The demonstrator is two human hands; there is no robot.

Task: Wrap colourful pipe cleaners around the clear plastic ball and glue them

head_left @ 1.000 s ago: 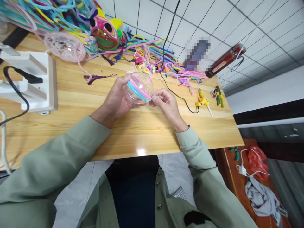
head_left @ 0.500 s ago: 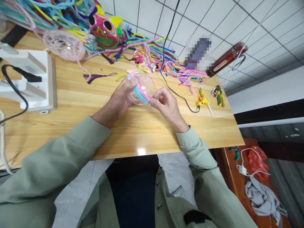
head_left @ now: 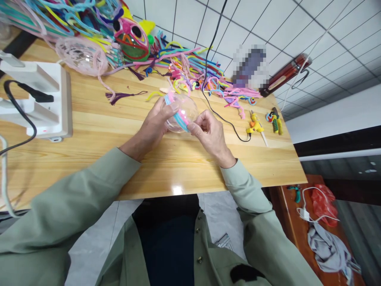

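While the left hand (head_left: 155,125) clamps a clear, round plastic ball (head_left: 190,106) at two o'clock, the right hand (head_left: 210,133) pinches the ball's pink-and-blue fuzzy band (head_left: 181,119) at ten o'clock.

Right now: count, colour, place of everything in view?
table: one, light wood, centre
clear ball: one, transparent, centre
fuzzy bands: count unclear, pink and blue, across ball
fuzzy stems: many, mixed, along wall
figure: one, pink, green, among stems
clear shell: one, pink strands, back left
tassels: several, purple, back left
power strip: one, white, left
cords: several, black, white, scattered
glue gun: one, yellow, right
pliers: one, green-yellow, far right
cylinder: one, red, against wall
crumpled plastic: one, red, lower right
cloth: one, grey, below plastic
left hand: one, green-sleeved, holding ball
right hand: one, green-sleeved, touching bands
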